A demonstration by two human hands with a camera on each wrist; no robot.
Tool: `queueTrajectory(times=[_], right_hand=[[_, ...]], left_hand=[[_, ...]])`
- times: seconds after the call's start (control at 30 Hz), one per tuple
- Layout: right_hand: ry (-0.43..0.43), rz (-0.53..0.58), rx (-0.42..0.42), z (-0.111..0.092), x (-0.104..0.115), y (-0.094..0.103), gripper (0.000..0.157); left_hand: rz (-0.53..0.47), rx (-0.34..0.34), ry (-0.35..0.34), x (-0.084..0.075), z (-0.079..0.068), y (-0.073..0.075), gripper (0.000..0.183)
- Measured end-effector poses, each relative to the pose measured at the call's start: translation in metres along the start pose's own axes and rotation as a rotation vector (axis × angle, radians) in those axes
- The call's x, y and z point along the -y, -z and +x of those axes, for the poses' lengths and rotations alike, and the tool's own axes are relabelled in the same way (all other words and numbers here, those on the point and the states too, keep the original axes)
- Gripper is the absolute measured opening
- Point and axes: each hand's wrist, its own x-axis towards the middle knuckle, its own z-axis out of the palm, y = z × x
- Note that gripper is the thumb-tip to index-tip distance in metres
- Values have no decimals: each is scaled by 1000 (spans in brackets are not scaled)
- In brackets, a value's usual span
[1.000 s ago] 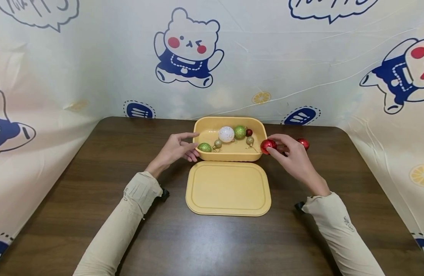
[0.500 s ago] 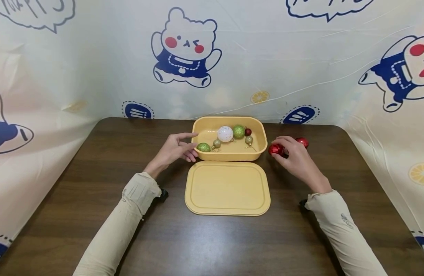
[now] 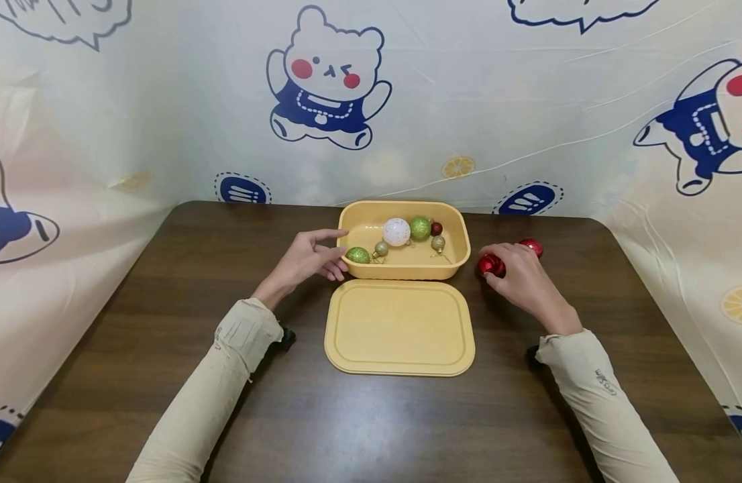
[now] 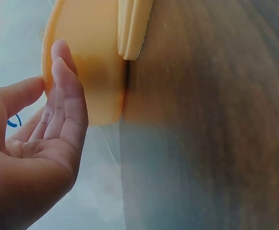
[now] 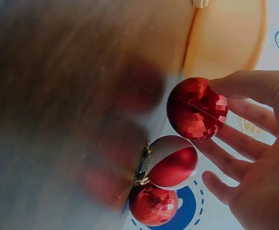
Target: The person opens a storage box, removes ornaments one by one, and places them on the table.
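Observation:
My left hand (image 3: 310,258) rests against the left end of the yellow box (image 3: 407,272), thumb at its rim and fingers along the outer wall, as the left wrist view shows. Inside the box lie a white speckled bauble (image 3: 396,232), two green glitter baubles (image 3: 420,228), two small gold ones (image 3: 438,243) and a small dark red one (image 3: 436,229). Just right of the box, my right hand (image 3: 522,278) pinches a shiny red faceted bauble (image 5: 197,109) between thumb and fingers. Beyond it on the table are a red-and-white bauble (image 5: 172,163) and another red faceted bauble (image 5: 153,205).
A flat yellow lid (image 3: 400,329) lies on the brown wooden table (image 3: 371,429), directly in front of the box. Behind the table hangs a printed cloth (image 3: 407,100) with cartoon bears, close to the box's back.
The right hand has drawn the red faceted bauble from the box's right rim outward to the right and slightly nearer. The left hand stays at the box's left end.

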Motion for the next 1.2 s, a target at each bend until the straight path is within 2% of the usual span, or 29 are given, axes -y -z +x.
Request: queueTrajectory(times=[0.2,0.67,0.9,1.2], right_hand=[[31,17,0,1,-3,-1,34],[-1,19,0,-1,-3,2,33],[-8,17,-23,-2,2,8,31],[11,39,-64,-2,16,18,27]], left_hand=[[-5,2,0,0,0,0,50],[-2,9,9,-3,0,0,50],[3,13,6,-5,1,0,50],[9,7,13,-1,0,0,51]])
